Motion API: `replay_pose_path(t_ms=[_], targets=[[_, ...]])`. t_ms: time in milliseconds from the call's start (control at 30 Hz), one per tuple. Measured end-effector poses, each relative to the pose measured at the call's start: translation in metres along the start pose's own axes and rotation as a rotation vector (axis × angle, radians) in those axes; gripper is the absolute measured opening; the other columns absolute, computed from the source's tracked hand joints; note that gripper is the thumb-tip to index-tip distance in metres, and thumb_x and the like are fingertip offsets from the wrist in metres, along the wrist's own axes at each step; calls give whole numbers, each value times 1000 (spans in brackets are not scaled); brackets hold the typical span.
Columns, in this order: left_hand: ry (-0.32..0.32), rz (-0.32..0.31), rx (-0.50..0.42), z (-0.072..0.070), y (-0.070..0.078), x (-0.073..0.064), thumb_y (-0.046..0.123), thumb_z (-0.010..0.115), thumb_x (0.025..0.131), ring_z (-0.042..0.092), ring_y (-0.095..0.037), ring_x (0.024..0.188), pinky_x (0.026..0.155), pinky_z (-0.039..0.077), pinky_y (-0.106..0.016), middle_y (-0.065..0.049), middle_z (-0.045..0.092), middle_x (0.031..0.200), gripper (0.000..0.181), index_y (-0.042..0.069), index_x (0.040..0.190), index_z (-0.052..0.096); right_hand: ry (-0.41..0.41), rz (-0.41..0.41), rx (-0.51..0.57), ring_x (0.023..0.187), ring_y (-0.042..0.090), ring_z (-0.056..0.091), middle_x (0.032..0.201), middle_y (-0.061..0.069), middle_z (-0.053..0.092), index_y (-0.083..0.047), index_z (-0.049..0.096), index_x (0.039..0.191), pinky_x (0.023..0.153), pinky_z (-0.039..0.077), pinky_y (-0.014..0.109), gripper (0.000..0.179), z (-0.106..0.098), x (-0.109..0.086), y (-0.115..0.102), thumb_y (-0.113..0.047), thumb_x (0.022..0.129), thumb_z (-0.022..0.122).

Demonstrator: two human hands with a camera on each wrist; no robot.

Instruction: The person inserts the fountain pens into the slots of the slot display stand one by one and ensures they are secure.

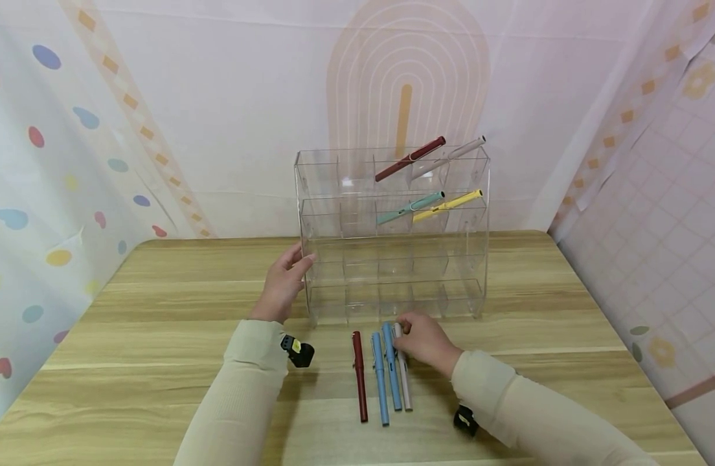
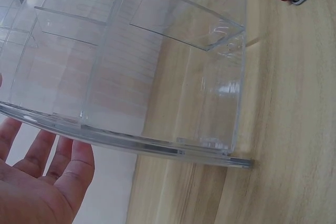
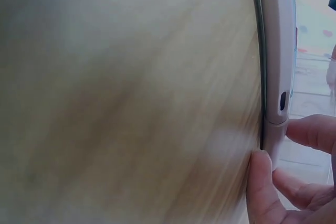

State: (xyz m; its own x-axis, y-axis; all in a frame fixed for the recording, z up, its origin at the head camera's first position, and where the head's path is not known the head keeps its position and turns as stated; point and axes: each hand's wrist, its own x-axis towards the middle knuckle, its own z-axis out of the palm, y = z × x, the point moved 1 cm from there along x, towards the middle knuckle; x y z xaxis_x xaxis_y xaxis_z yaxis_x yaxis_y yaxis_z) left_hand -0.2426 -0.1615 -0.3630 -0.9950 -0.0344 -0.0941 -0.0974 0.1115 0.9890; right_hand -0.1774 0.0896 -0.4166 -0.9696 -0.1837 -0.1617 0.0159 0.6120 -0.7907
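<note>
A clear acrylic pen rack (image 1: 395,282) with stepped, divided tiers stands on the table. My left hand (image 1: 283,285) holds its left side panel; in the left wrist view the fingers (image 2: 76,169) lie along the outside of that panel, the thumb mostly cut off by the frame. In front of the rack, my right hand (image 1: 426,340) pinches the capped upper end of a pale pink pen (image 1: 404,385) between thumb and fingers. Beside it on the table lie two blue pens (image 1: 379,382) and a dark red pen (image 1: 360,378), roughly side by side.
The top tier holds a dark red pen (image 1: 410,159) and a pale pink pen (image 1: 456,153), both leaning right. One tier lower are a green pen (image 1: 410,208) and a yellow pen (image 1: 447,206). Patterned curtains (image 1: 235,116) hang behind the wooden table (image 1: 177,310).
</note>
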Motion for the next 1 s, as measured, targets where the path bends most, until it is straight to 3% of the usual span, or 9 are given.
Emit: replay_pose_path(t_ms=[267, 500, 633, 800, 1000], targets=[[-14, -18, 22, -3, 1, -3, 29, 51, 101, 38, -29, 133, 106, 35, -51, -12, 41, 146, 54, 19, 151, 34, -37, -2, -109, 79, 19, 56, 100, 13, 64, 9, 58, 125, 65, 50, 30, 49, 0, 1, -6, 0, 78, 69], [-15, -11, 22, -2, 1, 0, 26, 51, 101, 41, -28, 130, 103, 38, -50, -13, 43, 142, 53, 17, 151, 35, -33, 1, -119, 77, 18, 57, 100, 14, 65, 8, 60, 120, 63, 51, 31, 44, -2, 0, -6, 1, 78, 68], [-13, -3, 25, -1, 1, 1, 25, 51, 100, 42, -28, 129, 103, 38, -50, -13, 44, 141, 54, 17, 151, 35, -34, 20, -80, 75, 17, 59, 104, 16, 64, 8, 58, 122, 60, 52, 29, 45, -3, -2, -7, 0, 78, 68], [-20, -3, 28, -1, 2, -1, 26, 51, 101, 40, -29, 132, 104, 37, -50, -14, 41, 145, 55, 17, 152, 32, -47, 45, 43, 58, 15, 56, 89, 13, 62, 7, 54, 123, 49, 48, 26, 45, -4, -4, -6, 3, 80, 65], [-21, -6, 21, -1, 2, -3, 26, 50, 101, 38, -30, 134, 104, 37, -51, -14, 38, 149, 54, 16, 152, 33, -27, 39, 117, 54, 15, 54, 84, 10, 60, 3, 54, 118, 45, 45, 26, 37, -11, -7, -6, 2, 81, 62]])
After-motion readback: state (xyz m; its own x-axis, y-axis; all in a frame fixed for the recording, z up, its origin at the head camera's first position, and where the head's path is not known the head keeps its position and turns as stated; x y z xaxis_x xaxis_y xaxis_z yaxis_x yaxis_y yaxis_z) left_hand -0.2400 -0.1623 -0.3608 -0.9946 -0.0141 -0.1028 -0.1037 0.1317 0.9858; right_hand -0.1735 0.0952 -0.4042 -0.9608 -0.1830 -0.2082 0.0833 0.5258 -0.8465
